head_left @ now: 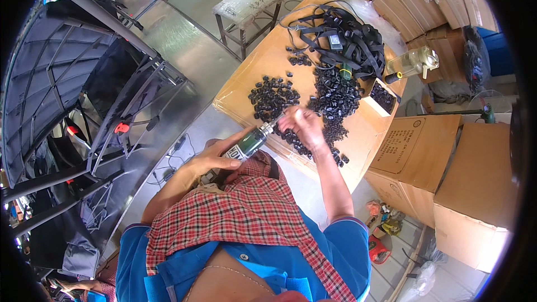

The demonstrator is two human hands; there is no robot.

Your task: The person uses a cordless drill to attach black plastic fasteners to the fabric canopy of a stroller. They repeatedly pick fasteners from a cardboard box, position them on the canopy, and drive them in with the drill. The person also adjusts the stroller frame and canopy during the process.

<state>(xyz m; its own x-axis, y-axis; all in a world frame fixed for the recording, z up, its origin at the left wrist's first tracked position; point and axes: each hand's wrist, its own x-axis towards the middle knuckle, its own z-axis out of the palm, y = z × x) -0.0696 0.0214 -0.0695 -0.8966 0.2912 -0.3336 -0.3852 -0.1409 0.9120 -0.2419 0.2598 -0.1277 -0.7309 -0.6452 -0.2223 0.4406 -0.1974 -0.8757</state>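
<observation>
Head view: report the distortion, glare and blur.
In the head view, a black fisheye border rounds off the corners and the cartons at the right lean and bend; in the head view, pale glare streaks the metal surface at upper left; in the head view, the right hand looks slightly soft, perhaps motion blur.
</observation>
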